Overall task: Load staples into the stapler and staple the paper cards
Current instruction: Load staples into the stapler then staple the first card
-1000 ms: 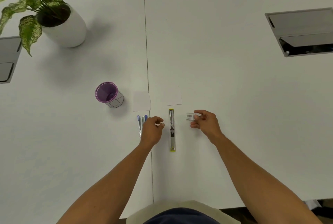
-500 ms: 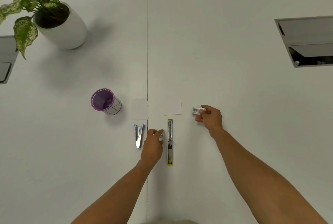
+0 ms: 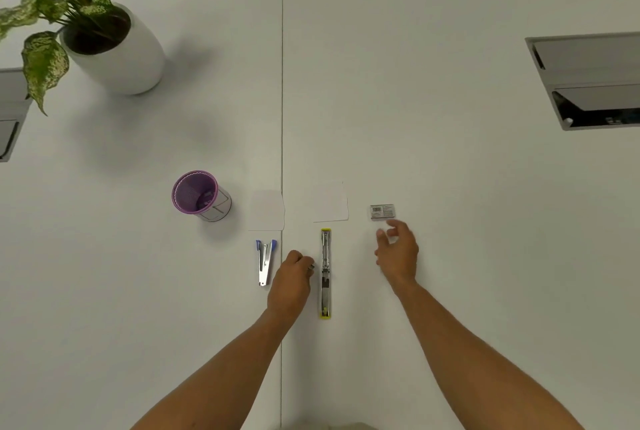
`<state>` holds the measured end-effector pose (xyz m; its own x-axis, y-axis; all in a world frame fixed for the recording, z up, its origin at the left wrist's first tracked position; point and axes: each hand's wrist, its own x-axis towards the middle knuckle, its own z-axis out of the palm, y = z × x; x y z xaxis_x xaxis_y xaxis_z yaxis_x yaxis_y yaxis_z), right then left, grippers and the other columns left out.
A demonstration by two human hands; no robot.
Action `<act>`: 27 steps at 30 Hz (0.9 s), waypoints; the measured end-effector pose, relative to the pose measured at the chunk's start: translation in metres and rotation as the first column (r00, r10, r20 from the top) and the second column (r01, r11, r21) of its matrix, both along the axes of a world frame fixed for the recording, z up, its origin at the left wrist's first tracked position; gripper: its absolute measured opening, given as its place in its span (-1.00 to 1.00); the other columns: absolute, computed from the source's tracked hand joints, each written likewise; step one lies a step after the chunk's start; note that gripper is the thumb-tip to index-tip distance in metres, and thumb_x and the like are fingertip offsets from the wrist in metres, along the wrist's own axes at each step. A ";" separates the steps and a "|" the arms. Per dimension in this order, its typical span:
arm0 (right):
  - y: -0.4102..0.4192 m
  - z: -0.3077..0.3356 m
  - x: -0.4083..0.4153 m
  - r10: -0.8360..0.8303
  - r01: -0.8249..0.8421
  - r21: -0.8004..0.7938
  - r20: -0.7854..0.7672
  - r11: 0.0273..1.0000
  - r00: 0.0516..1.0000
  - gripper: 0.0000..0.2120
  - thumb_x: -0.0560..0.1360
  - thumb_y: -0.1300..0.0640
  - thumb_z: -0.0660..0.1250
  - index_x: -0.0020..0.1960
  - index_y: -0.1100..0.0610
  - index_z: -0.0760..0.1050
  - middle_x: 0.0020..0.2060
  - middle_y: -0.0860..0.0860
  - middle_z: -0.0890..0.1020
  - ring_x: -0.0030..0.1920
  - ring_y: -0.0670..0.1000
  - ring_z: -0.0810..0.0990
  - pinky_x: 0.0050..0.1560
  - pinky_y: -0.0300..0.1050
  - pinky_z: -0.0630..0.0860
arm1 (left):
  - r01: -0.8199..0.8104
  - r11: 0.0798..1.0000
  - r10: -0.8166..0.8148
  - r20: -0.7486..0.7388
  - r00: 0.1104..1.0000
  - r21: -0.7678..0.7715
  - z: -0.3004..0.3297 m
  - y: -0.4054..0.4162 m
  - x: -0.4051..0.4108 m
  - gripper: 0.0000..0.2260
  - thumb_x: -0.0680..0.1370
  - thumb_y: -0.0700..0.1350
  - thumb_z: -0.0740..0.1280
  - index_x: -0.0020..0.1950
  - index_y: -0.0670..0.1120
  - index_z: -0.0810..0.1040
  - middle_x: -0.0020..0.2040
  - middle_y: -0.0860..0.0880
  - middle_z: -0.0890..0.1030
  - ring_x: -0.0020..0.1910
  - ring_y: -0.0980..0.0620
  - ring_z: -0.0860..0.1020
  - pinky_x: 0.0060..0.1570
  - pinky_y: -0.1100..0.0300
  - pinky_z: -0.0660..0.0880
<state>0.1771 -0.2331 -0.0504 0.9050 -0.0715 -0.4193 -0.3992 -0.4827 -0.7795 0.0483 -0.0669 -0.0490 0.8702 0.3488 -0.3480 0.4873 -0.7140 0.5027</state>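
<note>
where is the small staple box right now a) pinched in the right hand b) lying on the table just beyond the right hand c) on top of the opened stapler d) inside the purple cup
b: the staple box lies flat on the table, just past the open fingers of the right hand, with a gap between them.

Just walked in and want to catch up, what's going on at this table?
A person is getting a stapler ready to load. It lies opened out flat on the white table. The left hand pinches something small beside it, seemingly staples. The right hand is open and empty, just below the small staple box. Two paper cards lie unstapled above the stapler.
</note>
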 end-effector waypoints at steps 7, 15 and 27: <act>0.017 0.000 -0.069 0.227 -0.226 0.069 -0.010 0.972 0.974 -0.73 0.50 0.01 0.41 0.15 0.06 0.49 -0.09 0.03 0.57 -0.22 -0.03 0.54 -0.07 -0.14 0.53 | 0.028 0.999 -0.027 -0.028 0.999 0.032 0.002 0.000 0.000 -0.86 0.62 -0.16 0.21 0.03 -0.19 0.53 -0.01 -0.10 0.50 -0.12 -0.05 0.52 -0.09 0.01 0.52; 0.039 0.004 -0.086 0.483 -0.483 -0.031 -0.004 0.875 0.875 -0.69 0.53 0.14 0.39 0.26 0.06 0.50 0.06 0.01 0.51 -0.08 0.01 0.60 0.01 -0.23 0.49 | -0.232 0.951 0.246 0.043 0.968 -0.207 0.012 0.003 -0.002 -0.92 0.54 -0.11 0.39 -0.06 -0.10 0.55 -0.20 0.07 0.56 -0.21 0.12 0.54 -0.17 0.25 0.48; 0.043 0.004 -0.088 0.418 -0.418 0.007 0.025 0.908 0.908 -0.88 0.51 0.35 0.34 -0.04 0.19 0.62 -0.06 0.10 0.60 -0.08 0.06 0.62 -0.05 -0.24 0.55 | -0.420 0.688 0.516 -0.007 0.856 -0.592 0.031 0.014 -0.004 -0.91 0.51 -0.23 0.41 0.00 -0.20 0.62 -0.28 -0.06 0.67 -0.34 0.04 0.67 -0.26 0.21 0.64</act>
<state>0.0895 -0.1897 -0.0463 0.8599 0.3203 -0.3974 -0.1457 -0.5921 -0.7926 0.0448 -0.0529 -0.0183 0.7034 0.5121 -0.4930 0.5659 0.0162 0.8243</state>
